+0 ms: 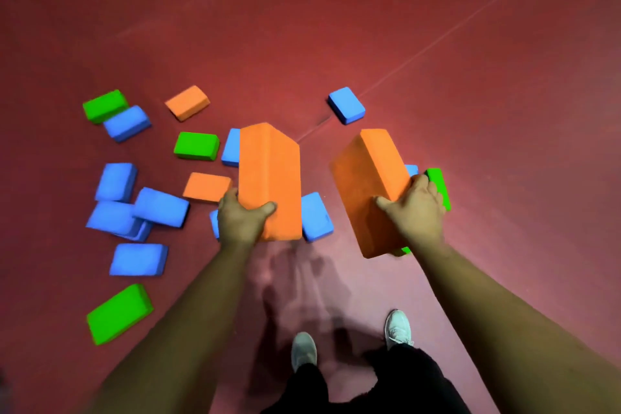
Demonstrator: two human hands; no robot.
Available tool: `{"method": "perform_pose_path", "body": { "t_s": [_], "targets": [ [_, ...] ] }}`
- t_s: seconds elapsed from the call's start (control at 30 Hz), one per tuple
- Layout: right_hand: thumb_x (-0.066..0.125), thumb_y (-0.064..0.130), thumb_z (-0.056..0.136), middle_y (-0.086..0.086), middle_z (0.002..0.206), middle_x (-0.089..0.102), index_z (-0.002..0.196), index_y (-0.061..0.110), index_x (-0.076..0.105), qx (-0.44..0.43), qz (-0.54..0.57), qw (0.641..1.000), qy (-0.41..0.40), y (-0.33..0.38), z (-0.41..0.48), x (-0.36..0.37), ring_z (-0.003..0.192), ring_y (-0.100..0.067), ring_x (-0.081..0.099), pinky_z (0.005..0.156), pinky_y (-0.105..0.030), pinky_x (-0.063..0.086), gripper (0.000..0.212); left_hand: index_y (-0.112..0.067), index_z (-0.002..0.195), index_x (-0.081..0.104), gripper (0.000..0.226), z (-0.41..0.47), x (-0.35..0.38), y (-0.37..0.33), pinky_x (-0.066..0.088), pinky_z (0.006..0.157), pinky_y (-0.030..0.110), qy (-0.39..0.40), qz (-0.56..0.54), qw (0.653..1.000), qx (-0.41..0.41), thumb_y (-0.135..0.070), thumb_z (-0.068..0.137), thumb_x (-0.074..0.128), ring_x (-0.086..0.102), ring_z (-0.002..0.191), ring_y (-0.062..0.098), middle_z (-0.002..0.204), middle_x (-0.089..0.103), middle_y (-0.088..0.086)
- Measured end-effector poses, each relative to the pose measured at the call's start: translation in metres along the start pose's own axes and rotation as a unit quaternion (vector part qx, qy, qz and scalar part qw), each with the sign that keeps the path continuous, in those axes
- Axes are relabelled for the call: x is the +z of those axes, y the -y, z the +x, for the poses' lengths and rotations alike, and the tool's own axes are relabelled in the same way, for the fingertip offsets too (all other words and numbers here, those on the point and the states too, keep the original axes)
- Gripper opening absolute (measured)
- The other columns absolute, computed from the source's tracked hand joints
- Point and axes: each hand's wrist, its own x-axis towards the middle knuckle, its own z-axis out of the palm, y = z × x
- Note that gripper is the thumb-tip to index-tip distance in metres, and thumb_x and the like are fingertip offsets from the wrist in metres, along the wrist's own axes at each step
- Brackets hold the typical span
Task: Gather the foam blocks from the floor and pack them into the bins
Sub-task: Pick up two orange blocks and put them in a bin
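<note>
My left hand (240, 217) grips the near end of an orange foam block (268, 175), held up above the red floor. My right hand (415, 208) grips a second orange foam block (366, 185), tilted and raised, with a green block (438, 185) against the same hand on the right. Several blue, green and orange foam blocks lie scattered on the floor: a blue pile (134, 208) at left, a green block (117, 312) near left, an orange block (187, 101) and a blue block (346, 105) farther off. No bin is in view.
My two feet in white shoes (304, 349) stand on the red floor (470, 60) at the bottom centre. A blue block (316, 217) lies between my hands. A thin seam line runs diagonally across the floor to the upper right.
</note>
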Motion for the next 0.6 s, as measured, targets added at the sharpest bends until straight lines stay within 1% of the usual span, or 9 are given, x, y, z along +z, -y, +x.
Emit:
{"method": "perform_pose_path", "body": {
  "t_s": [0.03, 0.1, 0.17, 0.2, 0.3, 0.4, 0.6],
  "targets": [
    [0.077, 0.054, 0.069, -0.02, 0.123, 0.055, 0.12, 0.004, 0.048, -0.008, 0.002, 1.0, 0.0, 0.005, -0.006, -0.006, 0.116, -0.04, 0.048, 0.095, -0.048, 0.039, 0.077, -0.012, 0.127, 0.054, 0.105, -0.013, -0.013, -0.007, 0.052, 0.094, 0.044, -0.012, -0.007, 1.0, 0.002, -0.061, 0.037, 0.075, 0.063, 0.108, 0.028, 0.121, 0.065, 0.009],
    [0.077, 0.056, 0.07, -0.02, 0.123, 0.054, 0.119, 0.004, 0.048, -0.025, -0.007, 1.0, 0.005, 0.014, -0.013, -0.015, 0.116, -0.041, 0.048, 0.096, -0.05, 0.041, 0.077, -0.01, 0.128, 0.054, 0.092, -0.042, -0.033, -0.024, 0.05, 0.095, 0.041, -0.027, -0.015, 1.0, 0.006, -0.047, 0.05, 0.085, 0.062, 0.109, 0.029, 0.122, 0.063, 0.011],
    [0.076, 0.057, 0.071, -0.019, 0.122, 0.053, 0.115, 0.005, 0.048, -0.057, -0.019, 0.998, 0.02, 0.021, -0.015, -0.019, 0.116, -0.041, 0.048, 0.095, -0.051, 0.041, 0.074, -0.007, 0.133, 0.052, 0.084, -0.058, -0.04, -0.028, 0.046, 0.097, 0.036, -0.049, -0.016, 0.999, 0.006, -0.032, 0.061, 0.088, 0.058, 0.115, 0.03, 0.128, 0.058, 0.013],
    [0.076, 0.057, 0.071, -0.019, 0.121, 0.053, 0.114, 0.005, 0.048, -0.078, -0.023, 0.996, 0.032, 0.024, -0.015, -0.02, 0.116, -0.041, 0.048, 0.095, -0.051, 0.041, 0.073, -0.007, 0.136, 0.05, 0.083, -0.064, -0.042, -0.028, 0.043, 0.098, 0.035, -0.063, -0.015, 0.998, 0.002, -0.029, 0.065, 0.088, 0.055, 0.119, 0.03, 0.131, 0.055, 0.013],
    [0.076, 0.058, 0.071, -0.019, 0.12, 0.053, 0.113, 0.005, 0.048, -0.137, -0.027, 0.989, 0.056, 0.03, -0.006, -0.023, 0.114, -0.041, 0.048, 0.095, -0.051, 0.041, 0.073, -0.008, 0.137, 0.049, 0.082, -0.082, -0.044, -0.021, 0.04, 0.099, 0.034, -0.106, -0.011, 0.994, -0.012, -0.027, 0.066, 0.087, 0.053, 0.122, 0.029, 0.133, 0.053, 0.012],
    [0.076, 0.058, 0.07, -0.018, 0.122, 0.053, 0.114, 0.006, 0.048, -0.191, -0.031, 0.978, 0.083, 0.035, 0.003, -0.03, 0.115, -0.041, 0.048, 0.095, -0.05, 0.041, 0.074, -0.011, 0.129, 0.056, 0.078, -0.11, -0.045, -0.014, 0.045, 0.096, 0.037, -0.154, -0.007, 0.988, -0.027, -0.029, 0.061, 0.089, 0.057, 0.114, 0.03, 0.125, 0.059, 0.011],
    [0.075, 0.058, 0.07, -0.016, 0.123, 0.052, 0.116, 0.007, 0.048, -0.292, -0.055, 0.945, 0.14, 0.031, 0.003, -0.04, 0.116, -0.04, 0.047, 0.096, -0.049, 0.038, 0.073, -0.013, 0.121, 0.059, 0.073, -0.184, -0.039, 0.006, 0.048, 0.092, 0.038, -0.245, -0.031, 0.965, -0.089, -0.031, 0.057, 0.089, 0.06, 0.106, 0.027, 0.117, 0.062, 0.009]
  ]
}}
